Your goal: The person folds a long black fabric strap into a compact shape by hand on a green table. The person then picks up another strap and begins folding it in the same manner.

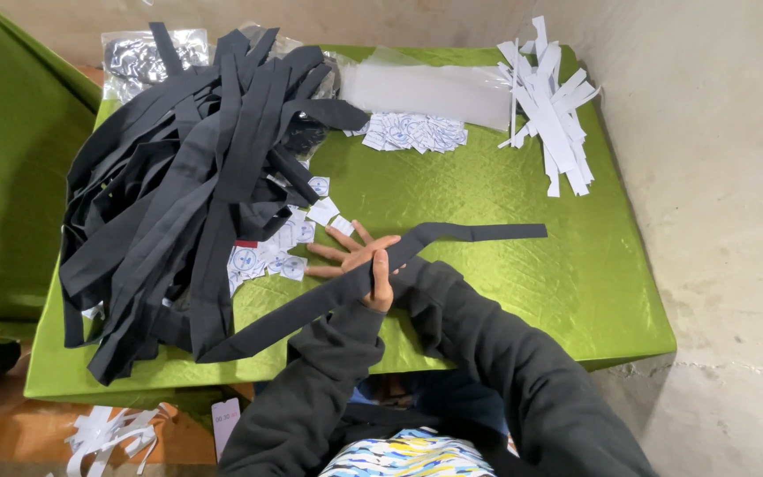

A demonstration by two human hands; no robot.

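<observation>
A long black fabric strap [479, 232] lies slanted across the green table [505, 194]. My left hand [381, 284] is closed around its middle, close to the front edge. My right hand [346, 252] reaches across to the left behind the strap, fingers spread flat on the cloth. Its fingertips are next to a scatter of small white round-printed labels [267, 258]. The strap's lower end [249, 340] runs toward a big heap of black straps [187, 177], which fills the table's left half.
More small labels [415, 131] lie at the back centre beside a clear plastic bag [426, 88]. White paper strips [551, 115] are piled at the back right. More paper strips [108, 433] lie on the floor at left. A concrete wall stands at right.
</observation>
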